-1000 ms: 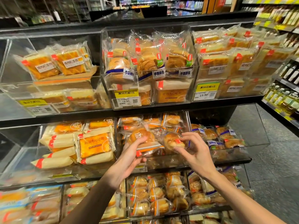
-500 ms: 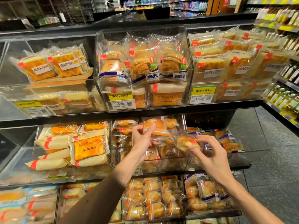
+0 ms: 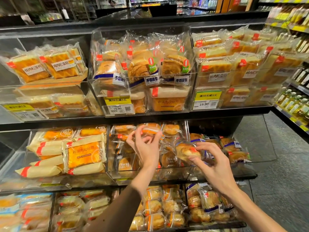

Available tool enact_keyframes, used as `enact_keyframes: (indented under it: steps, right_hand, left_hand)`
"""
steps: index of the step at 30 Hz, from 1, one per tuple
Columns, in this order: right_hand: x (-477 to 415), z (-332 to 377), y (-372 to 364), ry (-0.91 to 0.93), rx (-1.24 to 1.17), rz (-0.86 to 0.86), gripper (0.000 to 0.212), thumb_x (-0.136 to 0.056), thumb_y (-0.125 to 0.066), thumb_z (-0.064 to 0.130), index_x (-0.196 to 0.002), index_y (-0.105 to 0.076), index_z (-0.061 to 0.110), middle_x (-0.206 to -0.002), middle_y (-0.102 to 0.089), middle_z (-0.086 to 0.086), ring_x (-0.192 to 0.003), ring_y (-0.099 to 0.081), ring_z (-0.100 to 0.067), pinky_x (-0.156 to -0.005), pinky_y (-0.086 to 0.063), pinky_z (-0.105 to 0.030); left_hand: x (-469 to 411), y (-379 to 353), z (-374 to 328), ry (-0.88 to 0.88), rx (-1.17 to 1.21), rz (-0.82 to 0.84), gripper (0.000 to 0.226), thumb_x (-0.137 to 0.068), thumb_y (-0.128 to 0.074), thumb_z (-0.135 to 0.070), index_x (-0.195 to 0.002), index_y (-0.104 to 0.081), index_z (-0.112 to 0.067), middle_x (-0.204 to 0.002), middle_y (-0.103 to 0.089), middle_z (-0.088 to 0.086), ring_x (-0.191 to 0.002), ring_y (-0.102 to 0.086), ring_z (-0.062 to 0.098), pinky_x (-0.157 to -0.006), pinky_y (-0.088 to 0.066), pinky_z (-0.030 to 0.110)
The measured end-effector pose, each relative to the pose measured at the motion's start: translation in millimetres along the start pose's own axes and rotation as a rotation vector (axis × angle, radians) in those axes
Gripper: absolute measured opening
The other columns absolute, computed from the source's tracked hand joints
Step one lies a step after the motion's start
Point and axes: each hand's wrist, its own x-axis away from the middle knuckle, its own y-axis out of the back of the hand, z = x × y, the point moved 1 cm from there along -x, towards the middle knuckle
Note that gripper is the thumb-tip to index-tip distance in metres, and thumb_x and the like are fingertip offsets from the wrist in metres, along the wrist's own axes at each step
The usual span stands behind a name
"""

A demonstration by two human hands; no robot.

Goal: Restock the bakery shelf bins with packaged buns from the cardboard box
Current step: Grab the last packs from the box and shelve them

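bakery shelf (image 3: 150, 118), clear middle bin (image 3: 120, 177): pinching orange-striped bun pack (image 3: 149, 128) in left hand (image 3: 147, 151), gripping red-tagged pack (image 3: 185, 152) in right hand (image 3: 215, 166).

Bare left hand (image 3: 148, 149), bare right hand (image 3: 215, 166), bare forearms (image 3: 127, 203)

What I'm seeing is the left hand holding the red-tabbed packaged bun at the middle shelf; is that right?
Not quite: the right hand holds the red-tabbed packaged bun at the middle shelf. The left hand pinches an orange-striped bun higher up. The head view shows it.
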Motion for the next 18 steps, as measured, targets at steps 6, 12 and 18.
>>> enact_keyframes:
  steps: [6, 12, 18]
  right_hand:
    - [-1.2, -4.1, -1.7, -0.014, -0.017, 0.023, 0.030, -0.081, -0.070, 0.051, -0.106, -0.063, 0.036, -0.116, -0.063, 0.008, -0.112, -0.057, -0.001, -0.091, -0.043, -0.007]
    - [0.0, -11.5, -3.2, -0.027, -0.008, 0.039, 0.036, -0.081, -0.063, 0.065, -0.107, -0.062, 0.041, -0.117, -0.063, 0.012, -0.114, -0.058, -0.004, -0.093, -0.045, -0.014]
    - [-2.4, -11.3, -7.6, -0.020, -0.007, 0.046, 0.038, -0.081, -0.063, 0.067, -0.107, -0.062, 0.040, -0.117, -0.062, 0.014, -0.114, -0.058, -0.005, -0.096, -0.043, -0.013]
  left_hand:
    - [-11.3, 4.7, 36.6, -0.335, -0.290, 0.120, 0.036, -0.084, -0.079, -0.013, -0.116, -0.066, -0.022, -0.134, -0.027, -0.001, -0.103, -0.051, -0.011, -0.086, -0.059, 0.034]
    - [-24.4, -19.1, 34.4, -0.208, -0.251, -0.007, 0.038, -0.077, -0.082, -0.008, -0.108, -0.066, -0.023, -0.126, -0.033, 0.000, -0.094, -0.061, 0.009, -0.080, -0.059, 0.031]
    - [-29.8, -25.7, 27.5, -0.186, -0.360, -0.089, 0.044, -0.074, -0.086, -0.022, -0.104, -0.057, -0.010, -0.117, -0.049, 0.008, -0.076, -0.050, 0.013, -0.064, -0.043, 0.032]
